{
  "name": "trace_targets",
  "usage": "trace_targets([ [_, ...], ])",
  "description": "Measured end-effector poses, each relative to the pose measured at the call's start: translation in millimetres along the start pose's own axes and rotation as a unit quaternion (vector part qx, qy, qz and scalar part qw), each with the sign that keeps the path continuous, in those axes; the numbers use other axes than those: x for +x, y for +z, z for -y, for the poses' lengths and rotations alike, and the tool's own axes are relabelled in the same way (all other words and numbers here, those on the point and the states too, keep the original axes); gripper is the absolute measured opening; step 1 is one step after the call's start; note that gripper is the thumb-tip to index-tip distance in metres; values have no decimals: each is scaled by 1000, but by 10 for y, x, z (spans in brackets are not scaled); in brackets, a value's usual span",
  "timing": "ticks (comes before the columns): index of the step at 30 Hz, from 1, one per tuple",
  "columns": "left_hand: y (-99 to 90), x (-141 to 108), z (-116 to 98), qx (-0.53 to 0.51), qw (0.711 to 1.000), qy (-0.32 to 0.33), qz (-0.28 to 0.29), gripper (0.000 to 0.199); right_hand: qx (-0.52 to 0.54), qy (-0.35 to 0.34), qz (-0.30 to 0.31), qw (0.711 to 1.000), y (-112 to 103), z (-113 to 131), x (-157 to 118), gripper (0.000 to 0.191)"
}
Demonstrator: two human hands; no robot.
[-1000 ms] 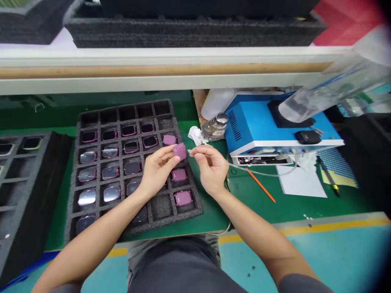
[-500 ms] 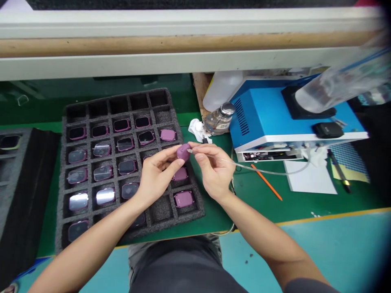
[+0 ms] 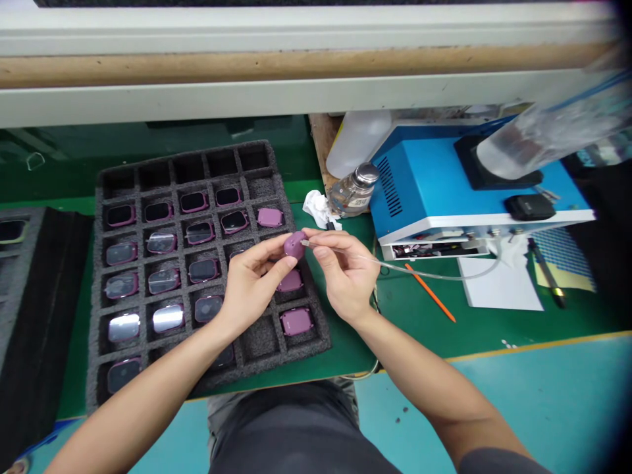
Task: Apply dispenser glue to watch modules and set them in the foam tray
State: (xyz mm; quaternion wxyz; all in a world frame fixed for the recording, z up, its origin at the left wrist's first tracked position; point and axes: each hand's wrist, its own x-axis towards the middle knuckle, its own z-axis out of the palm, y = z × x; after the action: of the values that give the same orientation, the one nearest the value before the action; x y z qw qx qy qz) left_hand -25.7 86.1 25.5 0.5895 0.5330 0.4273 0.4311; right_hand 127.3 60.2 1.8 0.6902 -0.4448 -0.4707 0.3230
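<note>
Between the thumb and fingers of my left hand [image 3: 259, 271] is a purple watch case [image 3: 295, 245], held above the right side of a dark foam tray [image 3: 260, 339]. My right hand [image 3: 349, 273] pinches the end of a thin clear tube [image 3: 419, 272], its tip at or very close to the case; I cannot tell whether they touch. The tube runs right to a blue machine [image 3: 439, 181]. Watch cases fill many tray pockets, most showing dark screens; a few, such as a purple case [image 3: 297, 321], lie back up.
A glass bottle with a metal cap [image 3: 354, 189] and crumpled tissue [image 3: 318, 207] stand beside the machine. An orange stick [image 3: 430, 293], white paper [image 3: 498, 284] and a black pen [image 3: 547, 271] lie to the right. Another foam tray [image 3: 37, 309] is at the left edge.
The view has shifted slightly. Both hands keep their hold, with the watch case and tube tip still close together.
</note>
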Motion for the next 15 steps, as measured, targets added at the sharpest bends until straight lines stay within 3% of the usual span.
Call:
trace_targets([
  [15,-30,31,-11,61,998,25,-21,37,25,17,-1,1000,29,-9,50,10],
])
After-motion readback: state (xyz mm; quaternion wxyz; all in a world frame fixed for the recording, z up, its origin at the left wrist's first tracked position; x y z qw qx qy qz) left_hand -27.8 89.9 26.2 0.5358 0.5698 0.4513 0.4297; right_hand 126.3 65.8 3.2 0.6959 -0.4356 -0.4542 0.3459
